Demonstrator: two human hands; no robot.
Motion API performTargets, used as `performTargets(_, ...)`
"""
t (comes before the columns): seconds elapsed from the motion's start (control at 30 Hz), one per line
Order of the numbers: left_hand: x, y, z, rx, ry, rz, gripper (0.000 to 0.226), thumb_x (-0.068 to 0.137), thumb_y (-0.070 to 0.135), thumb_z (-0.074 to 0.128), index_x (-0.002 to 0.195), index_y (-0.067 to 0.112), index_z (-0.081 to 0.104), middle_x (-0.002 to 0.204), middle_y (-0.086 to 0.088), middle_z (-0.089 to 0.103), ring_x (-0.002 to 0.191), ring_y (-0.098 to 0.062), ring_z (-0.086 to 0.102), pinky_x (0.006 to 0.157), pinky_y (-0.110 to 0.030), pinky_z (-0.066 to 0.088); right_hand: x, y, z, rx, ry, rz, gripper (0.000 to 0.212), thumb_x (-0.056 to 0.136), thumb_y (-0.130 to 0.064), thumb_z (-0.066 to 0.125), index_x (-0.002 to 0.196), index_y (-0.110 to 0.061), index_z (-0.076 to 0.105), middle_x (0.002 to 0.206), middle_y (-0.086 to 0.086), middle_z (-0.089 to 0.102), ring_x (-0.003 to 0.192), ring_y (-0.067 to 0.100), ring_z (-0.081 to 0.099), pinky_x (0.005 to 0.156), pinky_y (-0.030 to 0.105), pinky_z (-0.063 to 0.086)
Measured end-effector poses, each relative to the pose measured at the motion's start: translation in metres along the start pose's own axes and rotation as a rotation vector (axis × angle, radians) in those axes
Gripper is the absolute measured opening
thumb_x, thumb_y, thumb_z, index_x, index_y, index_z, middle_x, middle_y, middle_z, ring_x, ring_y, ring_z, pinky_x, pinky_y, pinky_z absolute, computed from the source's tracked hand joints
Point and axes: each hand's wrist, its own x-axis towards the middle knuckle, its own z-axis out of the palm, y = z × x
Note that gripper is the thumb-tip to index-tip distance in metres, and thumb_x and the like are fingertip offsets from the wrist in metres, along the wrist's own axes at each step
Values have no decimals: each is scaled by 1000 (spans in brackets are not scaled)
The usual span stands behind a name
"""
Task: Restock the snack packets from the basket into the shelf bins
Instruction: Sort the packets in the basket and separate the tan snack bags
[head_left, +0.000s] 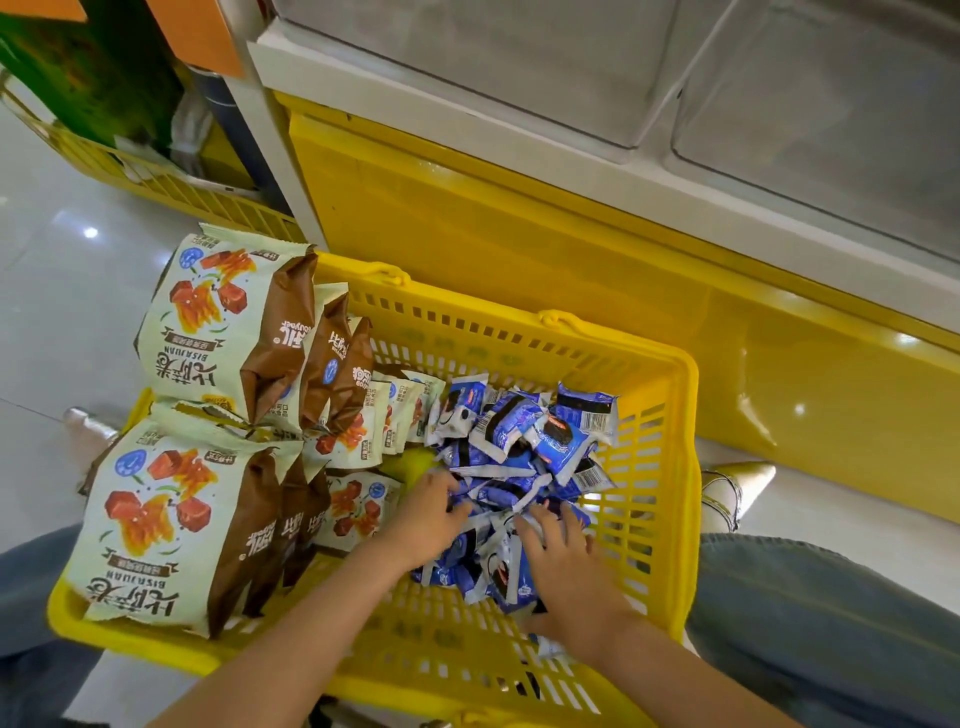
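Head view: left hand grips blue packets; right hand flat, fingers apart

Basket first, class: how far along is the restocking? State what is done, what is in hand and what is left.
Done: nothing visible; the clear bins look empty. In hand: the left hand and right hand reach into the blue packets in the yellow basket. Left: that whole pile and the brown-and-cream bags.

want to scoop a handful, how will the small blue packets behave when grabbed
The small blue packets look thin and crumpled, so they are probably light and floppy. Glossy film in a loose heap suggests some may slide away when scooped.
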Motion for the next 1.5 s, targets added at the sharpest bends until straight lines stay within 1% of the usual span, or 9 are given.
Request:
performTargets(0.13,-2,-7,15,130,-304,-75,35,98,27,41,124,4,46,101,-7,54,92,-21,53,70,-27,43,12,-3,-8,-77,11,52,100,80,-36,71,148,-17,-1,153,14,8,138,43,14,102,44,41)
performTargets(0.23,-1,-4,16,249,-260,-27,34,98,25,42,127,7,47,120,-15,57,108,-28,54,87,-34,44,13,3,-20,-50,63,26,88,82,-22,69,147,-20,9,145,10,23,129,36,30,90,37,48)
performTargets(0.4,-4,0,17,183,-121,17,35,100,29,39,125,7,49,111,-20,61,101,-32,57,80,-34,45,5,16,-39,36,283,34,81,83,-31,67,144,-22,14,146,4,23,131,30,30,92,36,47)
performTargets(0.67,-17,7,17,245,-351,-27,43,100,28,34,137,7,30,128,-21,49,114,-33,51,89,-35,42,16,26,-26,-298,111,64,91,90,-55,44,148,-13,-12,158,8,-9,143,39,-5,114,57,7)
performTargets(0.87,-47,19,-12,358,-134,105,35,99,22,38,131,11,40,131,-12,46,114,-27,48,93,-35,41,3,17,-33,-176,189,53,67,99,-38,39,150,-14,3,158,7,7,144,32,11,115,47,18)
performTargets(1.0,-91,39,-43,475,165,350,34,98,19,38,131,18,41,130,-1,46,118,-17,43,102,-31,36,-18,8,-53,-74,404,7,37,101,-34,32,135,-19,36,129,2,54,106,18,60,76,29,49)
performTargets(1.2,-170,33,-105,296,726,602,25,90,8,52,114,16,58,105,5,56,93,-8,47,81,-24,39,-44,-35,-85,141,639,-150,36,100,-36,36,133,-23,41,128,-5,54,109,13,57,75,26,47)
performTargets(1.33,-181,-24,-146,140,989,401,25,91,6,49,113,14,55,108,-2,54,100,-16,47,83,-29,36,-46,-88,-99,411,651,-287,36,98,-36,42,131,-21,44,127,-4,54,104,10,58,79,24,49)
performTargets(1.5,-165,-92,-154,-271,774,-37,32,98,19,36,125,9,50,119,-15,53,115,-35,49,90,-41,39,-33,-158,-112,877,393,-280,44,95,-33,50,132,-12,39,123,2,55,93,10,55,84,28,49)
